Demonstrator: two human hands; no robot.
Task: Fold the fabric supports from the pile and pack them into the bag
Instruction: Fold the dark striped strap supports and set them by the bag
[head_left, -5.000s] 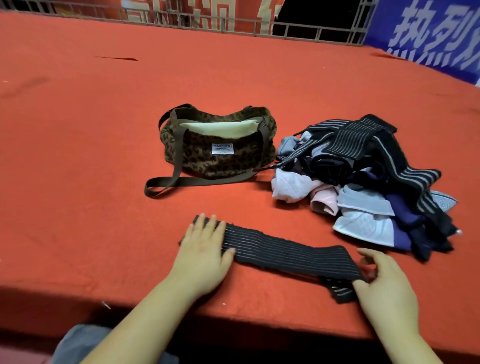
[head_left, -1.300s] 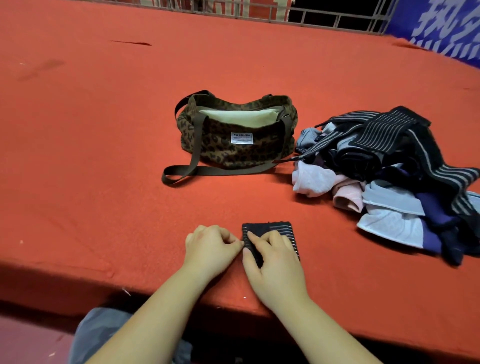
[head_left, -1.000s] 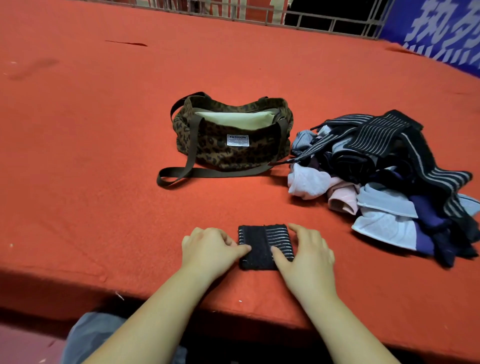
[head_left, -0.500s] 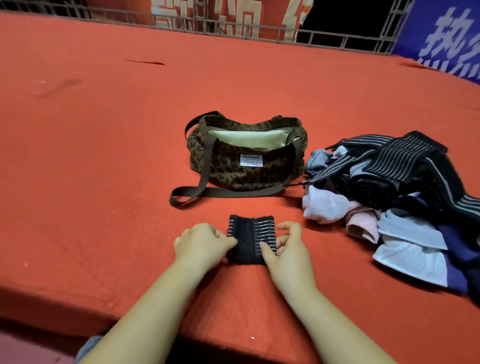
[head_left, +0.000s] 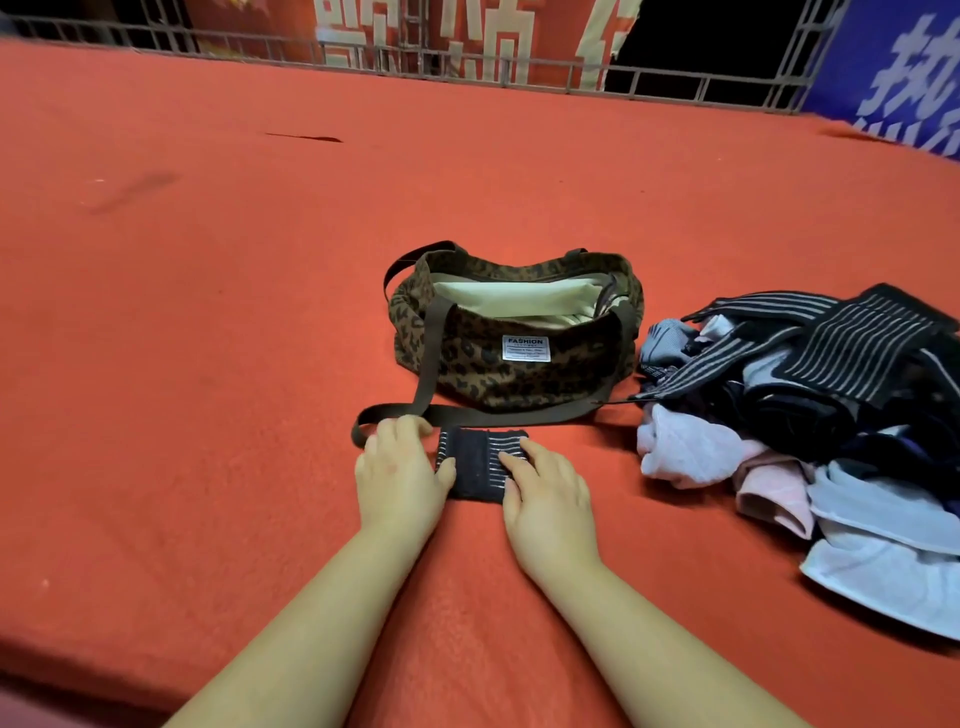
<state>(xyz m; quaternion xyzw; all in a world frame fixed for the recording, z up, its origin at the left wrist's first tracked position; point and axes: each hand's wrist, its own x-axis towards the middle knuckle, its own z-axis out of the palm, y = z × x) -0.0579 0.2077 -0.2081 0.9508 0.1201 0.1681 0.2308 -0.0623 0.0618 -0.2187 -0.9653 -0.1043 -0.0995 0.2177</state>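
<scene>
You are working at what is looking like an event stage: red carpet (head_left: 519, 182) is covering the worktop, metal railing (head_left: 675, 85) is edging it, and printed banners (head_left: 893, 78) are hanging behind.
</scene>
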